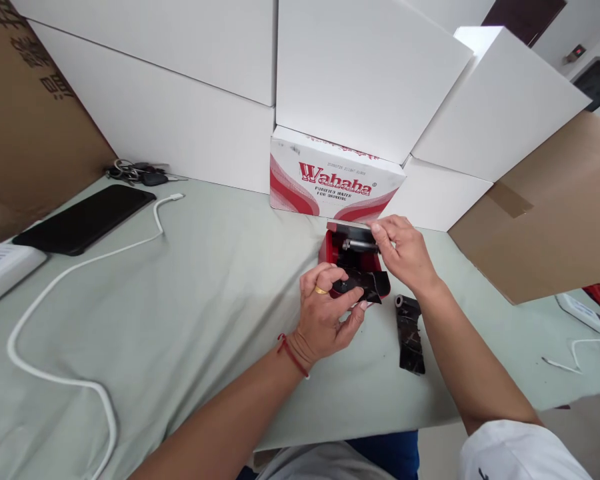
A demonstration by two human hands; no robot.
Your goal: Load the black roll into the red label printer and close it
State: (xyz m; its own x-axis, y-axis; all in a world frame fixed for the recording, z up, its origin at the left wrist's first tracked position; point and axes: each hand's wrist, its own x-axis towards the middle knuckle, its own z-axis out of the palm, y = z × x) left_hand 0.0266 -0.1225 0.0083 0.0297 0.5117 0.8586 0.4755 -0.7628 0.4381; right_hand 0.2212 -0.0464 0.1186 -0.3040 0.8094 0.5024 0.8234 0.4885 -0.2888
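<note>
A small red box [330,250] lies open on the pale green table [205,300], with a silver metal part [357,245] in its far end. My left hand [327,313] pinches a black insert piece [357,287] at the box's near end. My right hand [405,253] grips the far rim of the red box, fingers curled over its edge. A black wrapped strip [410,333] lies flat on the table just right of the box, beside my right wrist.
A red-and-white Wahaha carton [333,183] and white boxes [365,73] stand behind. Left are a black phone [87,217], keys [135,173], a white cable [70,273] and a white device [0,267]. Brown cardboard [555,213] leans at right; another cable [580,347] lies near it.
</note>
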